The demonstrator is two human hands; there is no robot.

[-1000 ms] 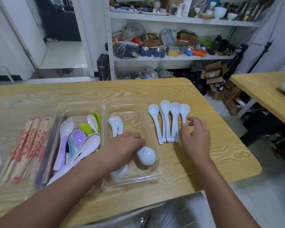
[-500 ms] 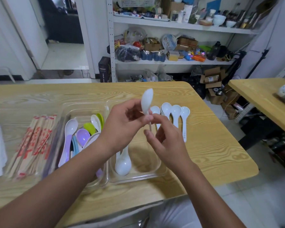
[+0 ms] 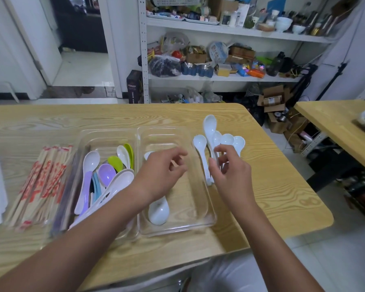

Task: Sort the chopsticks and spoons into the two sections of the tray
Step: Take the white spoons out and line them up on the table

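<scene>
Right hand (image 3: 230, 173) pinches a white spoon (image 3: 209, 131) at frame centre-right — left hand (image 3: 162, 173) hovers empty, fingers loosely curled, over the clear tray (image 3: 207, 207).

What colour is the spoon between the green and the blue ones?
Light purple spoon, seen from the head camera.

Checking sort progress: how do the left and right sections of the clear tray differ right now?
The left section holds a pile of mixed spoons, white, purple, green and blue; the right section shows only white spoons, few of them, partly hidden by the left hand. The left section is crowded; the right section has much bare floor. Both are clear plastic, side by side, and neither holds the wrapped chopsticks, which lie on the table.
</scene>
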